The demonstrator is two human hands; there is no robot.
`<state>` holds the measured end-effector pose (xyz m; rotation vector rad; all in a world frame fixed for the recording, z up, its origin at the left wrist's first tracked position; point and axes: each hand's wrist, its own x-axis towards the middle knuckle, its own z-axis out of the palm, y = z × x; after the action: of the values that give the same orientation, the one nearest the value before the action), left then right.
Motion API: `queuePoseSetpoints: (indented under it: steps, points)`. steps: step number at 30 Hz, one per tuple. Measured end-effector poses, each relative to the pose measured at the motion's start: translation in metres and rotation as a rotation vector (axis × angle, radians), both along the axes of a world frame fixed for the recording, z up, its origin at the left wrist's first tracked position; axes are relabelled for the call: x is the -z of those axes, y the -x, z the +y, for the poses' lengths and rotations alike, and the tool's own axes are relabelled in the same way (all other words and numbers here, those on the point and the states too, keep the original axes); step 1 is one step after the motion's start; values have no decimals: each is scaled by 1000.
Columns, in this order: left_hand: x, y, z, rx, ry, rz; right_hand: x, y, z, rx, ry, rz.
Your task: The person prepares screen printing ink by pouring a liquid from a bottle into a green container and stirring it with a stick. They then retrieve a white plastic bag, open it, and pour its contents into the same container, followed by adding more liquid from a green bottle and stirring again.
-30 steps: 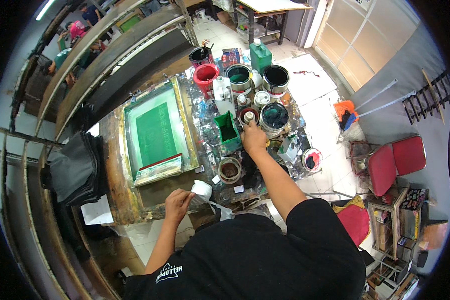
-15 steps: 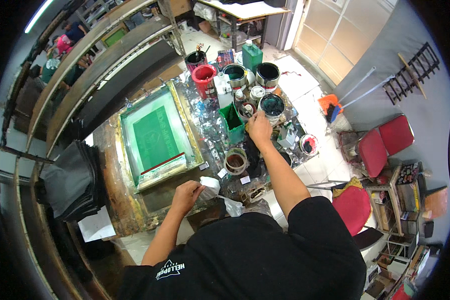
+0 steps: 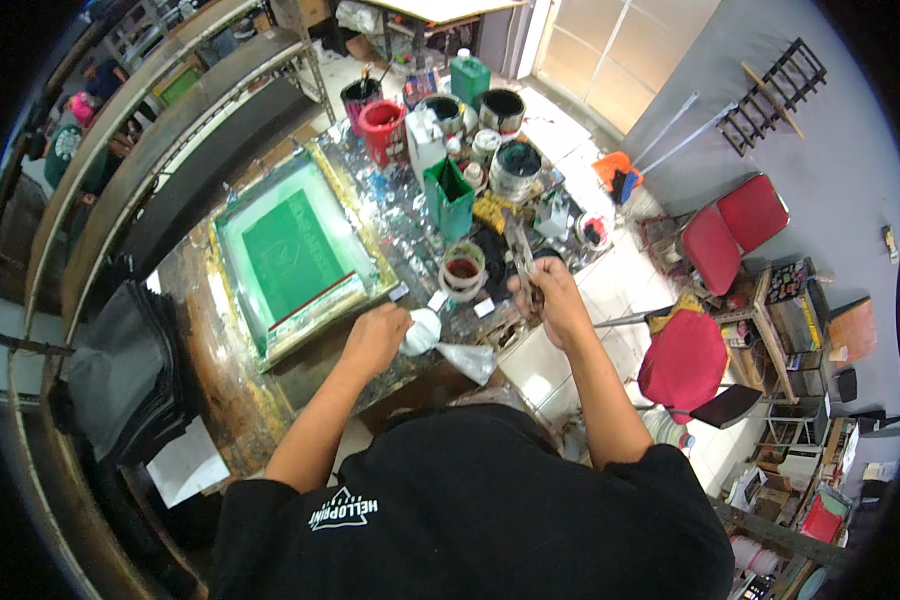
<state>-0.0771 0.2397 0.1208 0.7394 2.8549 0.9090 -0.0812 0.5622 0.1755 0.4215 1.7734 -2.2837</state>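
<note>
My left hand (image 3: 378, 338) pinches a clear plastic bag with white contents (image 3: 423, 332); the bag's loose see-through end (image 3: 470, 362) spreads to the right over the table's near edge. My right hand (image 3: 552, 302) is closed around a long, stained metal tool (image 3: 518, 245) that looks like scissors, its narrow end pointing away from me. Between the hands and a little farther off stands a clear jar (image 3: 462, 272) with dark reddish-brown stuff in it. A green open-topped container (image 3: 449, 198) is just beyond the jar.
A screen-printing frame (image 3: 292, 245) with a green area lies on the stained table (image 3: 200, 345). Ink cans, including a red one (image 3: 382, 132), crowd the back. Black sheets (image 3: 130, 370) are stacked at left. Red chairs (image 3: 682, 360) stand at right. People are at the far left.
My right hand has come back from among the jars toward me, now with the metal tool in it. My left hand and the bag have shifted slightly away from me; the view has turned a little.
</note>
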Motion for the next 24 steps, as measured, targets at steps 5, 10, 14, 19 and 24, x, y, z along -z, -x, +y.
queuePoseSetpoints:
  steps: [5, 10, 14, 19, 24]
  points:
    - [-11, -1, 2, -35, 12, -3, 42, -90, -56, -180, -13, -82]
    - [-7, 4, -6, -11, -38, -153, 73, -100, -102, -287, -29, -52]
    - [-8, 4, -6, -25, -13, -123, 71, -101, -121, -329, -122, -35]
    - [-17, 1, 0, -73, 33, -126, 73, -101, -133, -361, -83, -45]
    - [-8, -1, -2, -63, 14, -39, 54, -98, -135, -378, -108, -44]
